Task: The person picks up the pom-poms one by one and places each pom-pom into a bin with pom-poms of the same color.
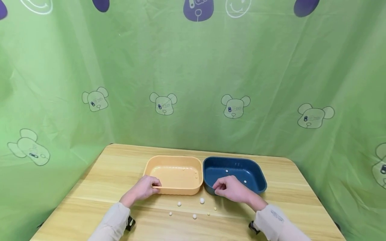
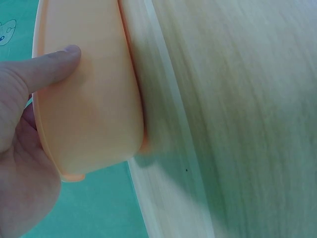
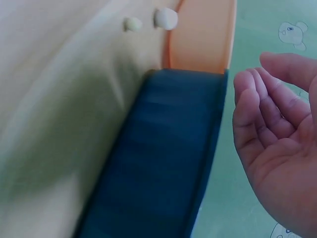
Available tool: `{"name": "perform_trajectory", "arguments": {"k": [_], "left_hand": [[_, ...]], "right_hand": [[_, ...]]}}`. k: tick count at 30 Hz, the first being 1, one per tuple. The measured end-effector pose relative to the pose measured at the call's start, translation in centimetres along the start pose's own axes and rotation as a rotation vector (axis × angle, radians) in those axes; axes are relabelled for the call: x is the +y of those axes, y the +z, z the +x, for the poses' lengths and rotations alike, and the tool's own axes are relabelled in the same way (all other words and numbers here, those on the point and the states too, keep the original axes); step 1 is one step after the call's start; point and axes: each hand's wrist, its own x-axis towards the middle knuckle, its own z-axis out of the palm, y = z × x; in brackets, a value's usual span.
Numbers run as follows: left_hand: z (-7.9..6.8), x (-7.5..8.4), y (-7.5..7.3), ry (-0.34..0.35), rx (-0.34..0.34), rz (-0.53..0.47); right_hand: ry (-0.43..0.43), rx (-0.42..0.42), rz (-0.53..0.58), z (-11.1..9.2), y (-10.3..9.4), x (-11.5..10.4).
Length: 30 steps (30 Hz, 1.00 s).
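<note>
Sorting apparently underway: left hand grips orange tray; right hand, half-curled, seemingly empty, at blue tray, should next pinch balls nearer counter's front edge.

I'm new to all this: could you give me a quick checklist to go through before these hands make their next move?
1. Orange tray upright on the table: ok, it sits flat.
2. Orange tray steadied: ok, the left hand grips its rim.
3. Blue tray steadied by a hand: not ok, neither hand grips it.
4. Right hand free: cannot tell for sure; no ball shows in it, but its curled fingers could hide one.
5. Loose balls all in trays: not ok, six lie on the table in front of them.
</note>
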Motion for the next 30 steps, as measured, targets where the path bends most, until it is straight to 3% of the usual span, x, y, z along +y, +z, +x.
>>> {"name": "perform_trajectory", "arguments": {"k": [12,20,30], "left_hand": [[0.0,-0.3,0.1,0.016,0.004,0.01],[0.0,-0.3,0.0,0.018,0.006,0.006],[0.0,-0.1,0.1,0.01,-0.002,0.0]], "right_hand": [[-0.062,-0.018,-0.01,-2.7,1.8,1.3],[-0.076,-0.036,-0.005,-3.3,2.5,2.3],[-0.056,-0.121,0.022,-3.3,3.2,3.2]]}}
